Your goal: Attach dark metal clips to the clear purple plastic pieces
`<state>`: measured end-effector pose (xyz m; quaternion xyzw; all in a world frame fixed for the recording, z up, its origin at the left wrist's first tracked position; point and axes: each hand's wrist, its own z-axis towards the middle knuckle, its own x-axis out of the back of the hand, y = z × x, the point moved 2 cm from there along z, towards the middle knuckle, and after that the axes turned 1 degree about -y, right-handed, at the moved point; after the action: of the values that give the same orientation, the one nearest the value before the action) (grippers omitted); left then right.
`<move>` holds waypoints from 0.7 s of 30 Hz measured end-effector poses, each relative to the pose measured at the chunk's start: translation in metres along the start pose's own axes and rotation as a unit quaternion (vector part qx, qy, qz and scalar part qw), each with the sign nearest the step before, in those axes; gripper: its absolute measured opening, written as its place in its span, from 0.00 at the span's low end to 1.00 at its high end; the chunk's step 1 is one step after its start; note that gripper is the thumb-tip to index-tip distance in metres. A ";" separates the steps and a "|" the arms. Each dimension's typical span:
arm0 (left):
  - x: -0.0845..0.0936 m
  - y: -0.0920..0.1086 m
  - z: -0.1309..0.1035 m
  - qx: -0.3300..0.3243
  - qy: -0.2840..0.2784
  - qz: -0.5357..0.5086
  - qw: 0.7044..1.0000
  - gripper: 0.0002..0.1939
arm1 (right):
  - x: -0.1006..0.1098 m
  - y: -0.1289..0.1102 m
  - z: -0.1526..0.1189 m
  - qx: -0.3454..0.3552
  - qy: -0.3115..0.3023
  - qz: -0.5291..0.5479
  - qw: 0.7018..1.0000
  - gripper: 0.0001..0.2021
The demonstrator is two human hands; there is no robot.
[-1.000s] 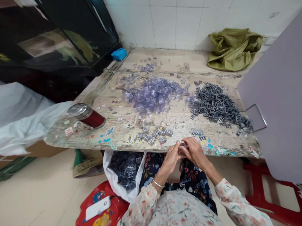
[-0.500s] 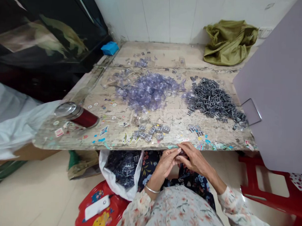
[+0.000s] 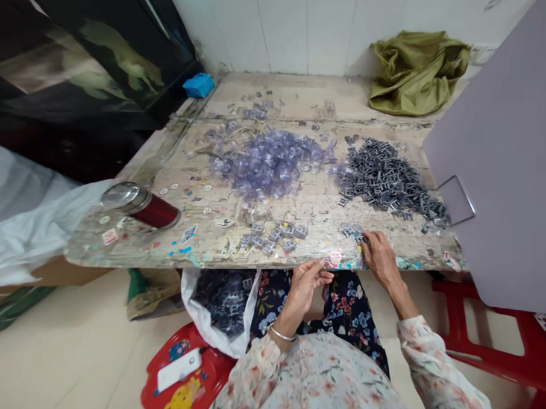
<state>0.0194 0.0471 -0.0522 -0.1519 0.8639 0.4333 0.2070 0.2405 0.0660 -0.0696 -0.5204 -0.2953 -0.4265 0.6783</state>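
Observation:
At the table's front edge, my left hand (image 3: 306, 285) is closed with thumb and fingertips together; what they hold, if anything, is too small to make out. My right hand (image 3: 380, 257) reaches onto the tabletop, its fingertips pinching at a small group of dark grey plastic pieces (image 3: 349, 231). To the left of these lies a cluster of small clear-and-grey assembled pieces (image 3: 276, 233). Farther back spreads a pile of clear purplish plastic parts (image 3: 272, 162), and right of it a heap of dark grey plastic parts (image 3: 389, 176).
A red flask (image 3: 153, 210) stands on the left of the worn table (image 3: 130, 246). Below is a white sack (image 3: 188, 306) of dark pieces, beside a red stool (image 3: 157, 368) bearing a white device (image 3: 179, 369). An olive cloth (image 3: 419, 72) lies at the back; a pale panel (image 3: 505, 166) borders the right.
My hands were together at the table edge and have parted. The right hand has moved right and forward to the small grey pieces; the left has stayed near the edge.

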 end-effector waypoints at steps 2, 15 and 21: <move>0.001 -0.001 0.000 -0.001 0.001 0.007 1.000 0.20 | -0.002 0.003 -0.002 -0.016 -0.014 0.024 0.999 0.08; 0.007 -0.006 -0.002 0.014 -0.004 -0.002 1.000 0.20 | 0.006 -0.032 0.019 0.139 -0.168 0.034 0.975 0.17; 0.015 -0.005 -0.003 0.001 0.009 0.010 1.000 0.21 | -0.003 -0.039 0.006 0.061 -0.052 -0.024 0.997 0.11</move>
<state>0.0083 0.0402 -0.0614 -0.1470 0.8678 0.4329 0.1948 0.2050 0.0684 -0.0525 -0.4925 -0.3678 -0.3964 0.6820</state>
